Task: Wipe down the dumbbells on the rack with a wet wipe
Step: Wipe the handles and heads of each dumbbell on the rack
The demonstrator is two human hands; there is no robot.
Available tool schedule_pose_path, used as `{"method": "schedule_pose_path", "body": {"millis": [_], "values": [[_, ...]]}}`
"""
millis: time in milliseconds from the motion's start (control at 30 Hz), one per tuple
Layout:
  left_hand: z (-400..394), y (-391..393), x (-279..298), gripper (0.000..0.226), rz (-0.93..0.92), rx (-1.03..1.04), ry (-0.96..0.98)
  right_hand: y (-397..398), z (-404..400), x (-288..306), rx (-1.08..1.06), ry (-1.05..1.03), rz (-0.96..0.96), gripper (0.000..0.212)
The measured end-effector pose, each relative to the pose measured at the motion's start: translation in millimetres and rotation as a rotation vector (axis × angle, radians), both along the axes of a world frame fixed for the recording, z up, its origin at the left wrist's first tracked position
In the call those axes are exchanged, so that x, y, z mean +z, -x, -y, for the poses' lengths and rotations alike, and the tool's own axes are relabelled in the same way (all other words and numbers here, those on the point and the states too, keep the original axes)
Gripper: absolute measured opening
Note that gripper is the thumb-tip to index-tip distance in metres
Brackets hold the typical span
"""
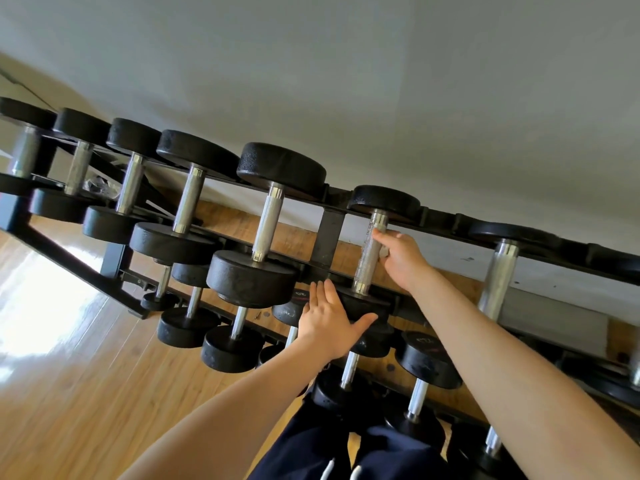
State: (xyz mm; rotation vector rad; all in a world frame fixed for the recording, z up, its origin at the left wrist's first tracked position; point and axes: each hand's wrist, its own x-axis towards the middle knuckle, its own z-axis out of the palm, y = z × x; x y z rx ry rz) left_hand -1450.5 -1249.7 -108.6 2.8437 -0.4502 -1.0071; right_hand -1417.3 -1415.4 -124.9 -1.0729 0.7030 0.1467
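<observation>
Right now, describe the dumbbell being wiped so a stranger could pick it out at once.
Find the black rack along the white wall and follow its top row. The dumbbell sits just right of the rack's upright post. Only this one has hands on it: the right hand presses a wipe to its steel handle, and the left hand lies flat on its near head.

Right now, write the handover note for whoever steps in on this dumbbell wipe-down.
Left hand: open, palm flat against the near head of the dumbbell being cleaned, steadying it on the top rail of the rack.
Right hand: grip closed round that dumbbell's chrome handle; a bit of pale wipe shows under the fingers.
Done: cannot tell which dumbbells are already wiped.
Left: finish this handle and both heads, then check the rest of the top row and the lower rows.
</observation>
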Motion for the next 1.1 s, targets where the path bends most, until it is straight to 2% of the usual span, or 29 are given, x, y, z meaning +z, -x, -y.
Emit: {"method": "schedule_pose_path", "body": {"millis": [67, 200, 367, 500, 733, 933, 1100], "values": [[0, 0, 0, 0.109, 0.003, -0.005, -0.001, 3, -2, -3, 0.001, -0.05, 0.006, 0.017], [0, 0, -2, 0.108, 0.016, -0.009, -0.002, 26, -10, -16, 0.125, -0.078, -0.073, 0.016], [0, 0, -2, 0.108, 0.022, -0.015, -0.003, 15, -6, -16, 0.072, -0.192, -0.052, 0.037], [-1, 0, -4, 0.109, 0.023, -0.008, -0.006, 1, 1, -10, -0.029, -0.194, -0.004, 0.039], [-1, 1, -6, 0.109, 0.028, -0.004, 0.008, 29, -5, -22, 0.077, -0.286, -0.09, 0.038], [-1, 1, -4, 0.11, 0.016, 0.012, 0.019, 5, -3, -16, -0.013, -0.293, -0.017, 0.059], [-2, 1, -5, 0.11, 0.015, 0.011, 0.034, 26, 3, -22, 0.118, -0.231, -0.058, 0.038]]}}
